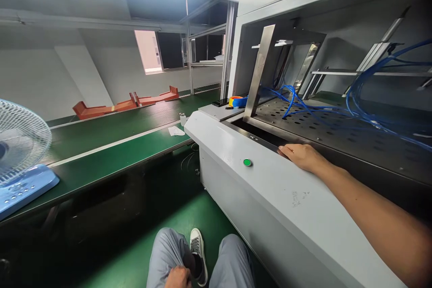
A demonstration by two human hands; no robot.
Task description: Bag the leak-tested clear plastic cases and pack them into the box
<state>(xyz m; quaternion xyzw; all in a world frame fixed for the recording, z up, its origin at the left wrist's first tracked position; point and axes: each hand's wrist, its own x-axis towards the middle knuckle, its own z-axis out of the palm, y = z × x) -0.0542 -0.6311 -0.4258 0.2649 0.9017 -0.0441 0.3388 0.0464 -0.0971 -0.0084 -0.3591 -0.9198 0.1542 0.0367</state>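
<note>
Resting flat on the grey sheet-metal housing of an enclosed machine, the right hand lies open, gripping nothing, its fingers extended and just reaching the dark slot along the housing's inner edge. The forearm's long axis runs in from the lower right corner of the view, pointing up and left along that edge. Just left of the hand, a green push button sits in the painted housing. Beyond the slot lies a perforated dark metal deck, crossed by looping blue pneumatic tubing, and a tilted brushed-steel plate rises near the deck's left corner. The left hand sits low, cut off by the bottom of the view, beside a black sock above a grey-and-white sneaker; whether it grips anything, I cannot tell. Left of the machine, a green conveyor belt carries crumpled white paper near its edge, and a white desk fan stands at its near corner.
</note>
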